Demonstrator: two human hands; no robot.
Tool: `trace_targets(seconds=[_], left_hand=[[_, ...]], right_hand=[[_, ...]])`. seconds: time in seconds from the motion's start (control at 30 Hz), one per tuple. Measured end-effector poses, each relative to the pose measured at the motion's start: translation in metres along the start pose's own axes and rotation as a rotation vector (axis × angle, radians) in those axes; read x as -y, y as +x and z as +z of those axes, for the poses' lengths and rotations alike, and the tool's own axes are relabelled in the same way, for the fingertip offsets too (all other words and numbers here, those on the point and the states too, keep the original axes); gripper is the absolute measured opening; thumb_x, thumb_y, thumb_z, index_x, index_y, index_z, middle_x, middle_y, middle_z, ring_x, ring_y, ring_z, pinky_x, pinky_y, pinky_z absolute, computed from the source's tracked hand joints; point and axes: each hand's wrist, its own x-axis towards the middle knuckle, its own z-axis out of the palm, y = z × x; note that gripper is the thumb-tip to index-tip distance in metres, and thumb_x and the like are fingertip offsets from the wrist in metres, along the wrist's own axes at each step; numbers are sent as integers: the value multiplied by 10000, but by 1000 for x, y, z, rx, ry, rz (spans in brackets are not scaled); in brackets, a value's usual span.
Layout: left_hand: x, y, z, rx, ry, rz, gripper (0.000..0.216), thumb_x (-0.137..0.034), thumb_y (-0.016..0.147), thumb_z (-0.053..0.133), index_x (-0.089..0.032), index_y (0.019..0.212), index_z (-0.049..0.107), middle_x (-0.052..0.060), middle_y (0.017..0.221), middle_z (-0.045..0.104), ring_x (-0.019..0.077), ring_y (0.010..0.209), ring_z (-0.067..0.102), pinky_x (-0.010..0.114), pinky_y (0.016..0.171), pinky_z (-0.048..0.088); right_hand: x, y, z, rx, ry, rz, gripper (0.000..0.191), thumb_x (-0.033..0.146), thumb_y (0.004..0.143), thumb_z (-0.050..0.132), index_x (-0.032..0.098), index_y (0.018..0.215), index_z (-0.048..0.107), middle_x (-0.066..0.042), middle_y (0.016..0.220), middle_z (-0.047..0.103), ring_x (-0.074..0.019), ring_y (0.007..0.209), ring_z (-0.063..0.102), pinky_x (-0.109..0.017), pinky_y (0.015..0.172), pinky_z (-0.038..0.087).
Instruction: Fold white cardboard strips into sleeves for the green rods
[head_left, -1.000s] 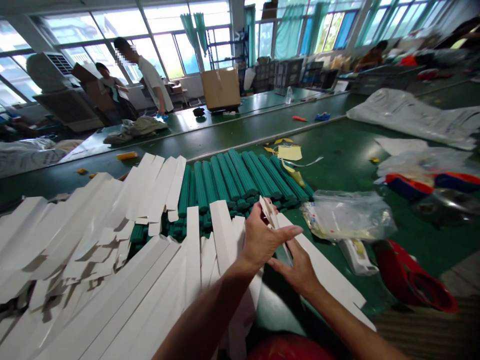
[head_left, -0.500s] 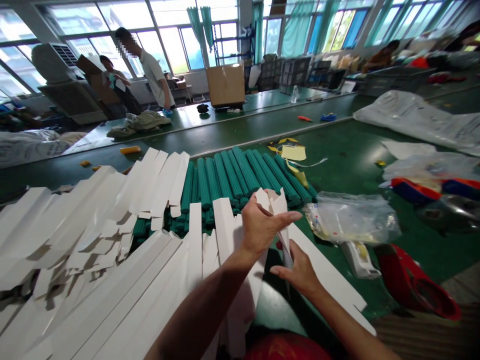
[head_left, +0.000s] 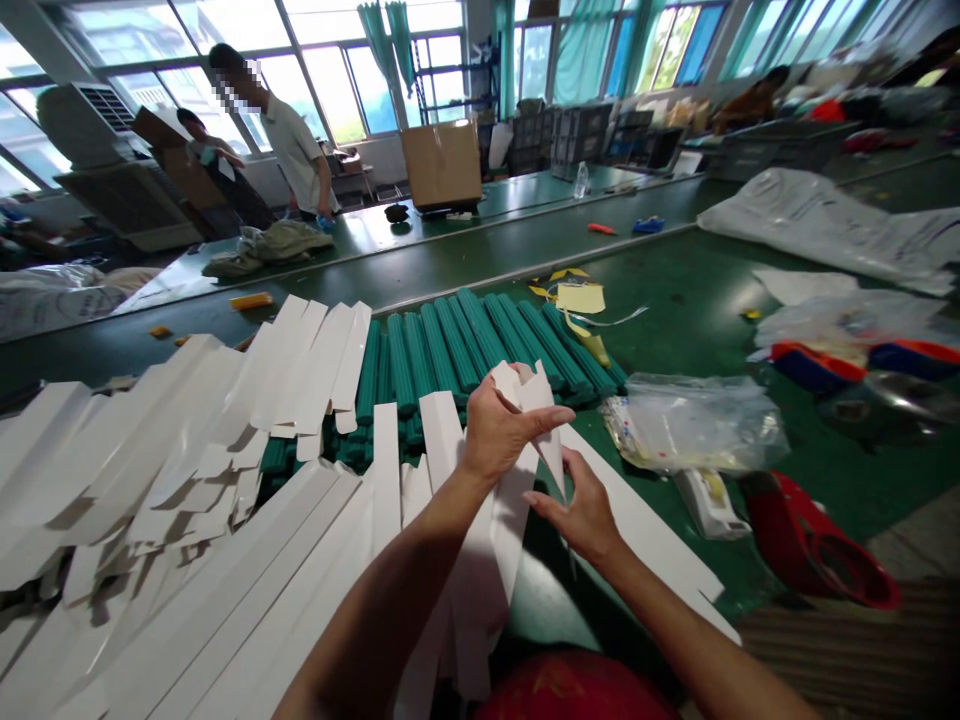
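Note:
My left hand (head_left: 495, 430) is closed round the upper end of a narrow white cardboard box (head_left: 551, 460), thumb pointing right. Loose flaps stick up above the fingers. Just below and to the right is my right hand (head_left: 581, 510), its thumb and fingers spread apart beside the box's lower edge. Whether a fingertip touches the card I cannot tell. Behind the hands lie stacked green ribbed rods (head_left: 465, 345). Long white folded cartons (head_left: 255, 570) fill the left of the table, and a flat white cardboard piece (head_left: 637, 520) lies under my right hand.
On the right are a clear plastic bag (head_left: 697, 420), a white tape dispenser (head_left: 712, 503) and a red object with a round opening (head_left: 817, 545). Yellow paper (head_left: 580, 297) lies beyond the rods. A large brown box (head_left: 441, 165) stands farther back; people are at the rear left.
My right hand's fingers have spread from the box's lower edge. The box remains in my left hand, slightly turned. The whole view has shifted a little.

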Motion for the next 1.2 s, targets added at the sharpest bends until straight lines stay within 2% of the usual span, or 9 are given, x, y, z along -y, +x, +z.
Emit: trace_targets(seconds=[0.23,0.37,0.47,0.57,0.67,0.77,0.9,1.07,1.2], left_hand=[[3,8,-13,80,13,-13,738,-384,473,937,-182,1081,571,39,949,693,196,871,671,317,800,543],[7,6,-15,117,-171,-33,972,-414,390,956,-205,1231,516,86,1100,672,275,1046,657,381,875,538],[22,-10,-14,204,-296,-93,1036,-382,351,967,-224,1274,523,106,1189,652,323,1157,609,425,938,511],[41,-26,-11,210,-301,-162,948,-319,419,956,-227,1270,547,86,1153,678,292,1129,619,426,976,485],[53,-30,-10,94,-337,-160,830,-332,497,929,-220,1239,572,63,1084,702,260,1046,654,412,962,492],[55,-23,-12,27,-384,-146,807,-339,495,929,-219,1215,584,62,1046,715,272,1028,669,426,945,505],[56,-15,-13,33,-394,-144,784,-315,469,941,-213,1168,601,57,1018,723,270,1011,681,422,942,512],[58,-15,-10,32,-389,-132,773,-332,478,939,-211,1165,604,58,1016,722,270,999,684,415,922,520],[50,-14,-14,156,-295,-188,915,-371,412,956,-204,1230,580,91,1070,712,317,1076,650,449,954,500]], right_hand=[[-8,3,5,-23,-187,-127,795,642,617,760,152,1179,485,-160,1098,585,-343,1029,569,-508,875,491],[-2,6,5,8,-228,-105,849,637,609,769,134,1221,461,-175,1131,571,-349,1038,563,-514,867,499],[8,8,3,-22,-234,-139,855,615,625,771,121,1246,453,-188,1150,569,-353,1058,556,-527,899,492],[11,8,3,-54,-232,-191,854,569,648,769,127,1297,435,-191,1202,566,-358,1115,550,-533,944,484],[-1,3,5,-25,-226,-198,956,574,642,771,131,1388,368,-211,1327,514,-372,1213,521,-545,992,470],[-19,-3,7,-29,-249,-157,943,613,662,751,130,1387,389,-212,1310,536,-369,1190,552,-546,977,486],[-31,-6,9,-94,-282,-202,894,687,667,720,105,1303,484,-202,1178,609,-353,1080,609,-520,921,524],[-31,-6,12,-147,-298,-266,882,741,689,665,97,1268,500,-197,1117,624,-347,1023,621,-512,874,542],[-38,-6,13,-145,-326,-278,857,739,727,629,110,1286,466,-188,1120,604,-334,1016,610,-500,854,549]])
